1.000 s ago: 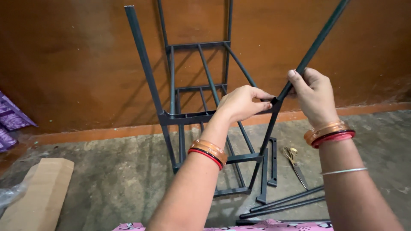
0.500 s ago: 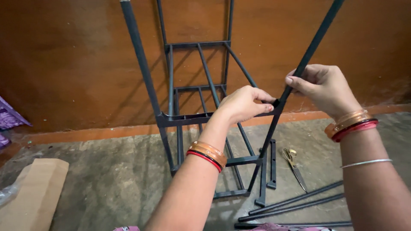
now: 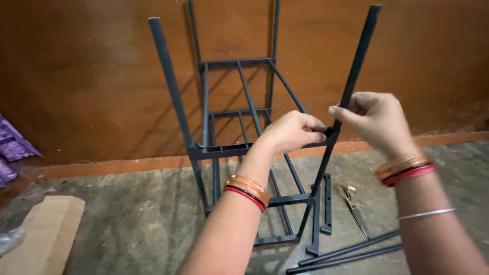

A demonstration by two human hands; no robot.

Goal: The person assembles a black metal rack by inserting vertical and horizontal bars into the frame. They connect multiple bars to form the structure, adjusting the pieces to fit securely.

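A dark grey metal rack frame (image 3: 224, 150) stands on the floor in front of a brown wall, with slatted shelves and upright posts. My left hand (image 3: 290, 131) grips the frame's horizontal rail where it meets the right post. My right hand (image 3: 374, 119) holds that tilted right post (image 3: 356, 61) just above the joint, fingers pinched around it. Both wrists wear orange and red bangles.
Loose dark metal bars (image 3: 346, 252) and a short bracket (image 3: 326, 203) lie on the concrete floor at the lower right. Scissors (image 3: 354, 206) rest beside them. A flat cardboard piece (image 3: 43, 234) lies at the lower left, purple packets (image 3: 12, 150) at the far left.
The view has tilted up, so the post's top end now shows. My right hand has slid a little lower along the post towards the joint. My left hand stays on the rail.
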